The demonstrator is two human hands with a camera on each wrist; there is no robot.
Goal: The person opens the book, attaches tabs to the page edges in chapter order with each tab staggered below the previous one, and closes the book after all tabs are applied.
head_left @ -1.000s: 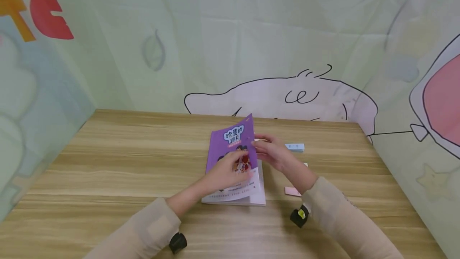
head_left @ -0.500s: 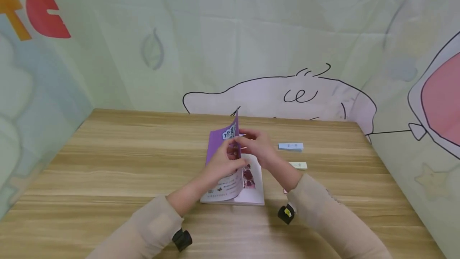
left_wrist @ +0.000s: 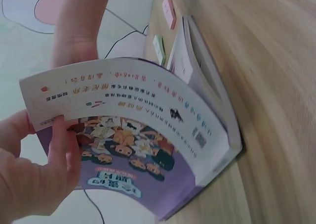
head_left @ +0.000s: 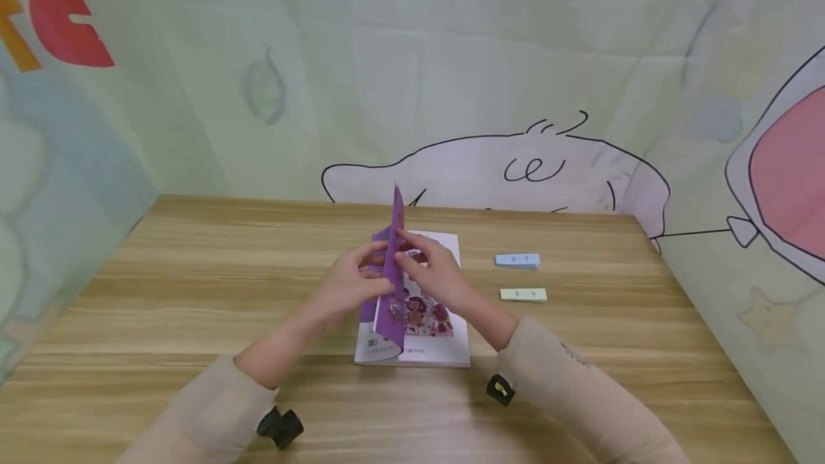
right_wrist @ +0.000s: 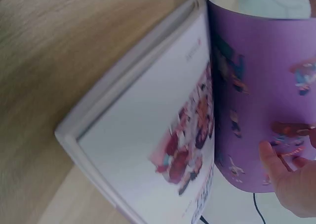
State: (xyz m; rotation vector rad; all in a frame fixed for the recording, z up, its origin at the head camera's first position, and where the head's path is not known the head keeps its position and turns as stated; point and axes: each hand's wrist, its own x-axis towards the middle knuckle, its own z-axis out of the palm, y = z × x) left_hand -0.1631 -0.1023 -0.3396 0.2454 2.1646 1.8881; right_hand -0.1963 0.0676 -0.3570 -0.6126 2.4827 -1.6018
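Observation:
A thick paperback book lies on the wooden table, its white title page (head_left: pixel 445 354) facing up with a colourful group drawing. The purple-and-white cover (left_wrist: pixel 128 150) stands raised and bowed along the spine. At the cover's free edge, my left hand (head_left: pixel 341 281) pinches it, fingers on the printed outer face. My right hand (head_left: pixel 441 278) is on the other side, over the title page. Its thumb and fingertips touch the purple inner face (right_wrist: pixel 256 75), and its fingers reach out fairly straight.
Right of the book lie a blue paper strip (head_left: pixel 517 261) and a pale green strip (head_left: pixel 523 295). A pink strip (left_wrist: pixel 169 12) shows in the left wrist view; my right arm covers it in the head view. A printed cloth backdrop (head_left: pixel 271 142) rises behind the table.
The cover has swung up and leftward from lying over the book, baring the title page. My right hand has followed it left; my left hand has shifted from its front to its free edge.

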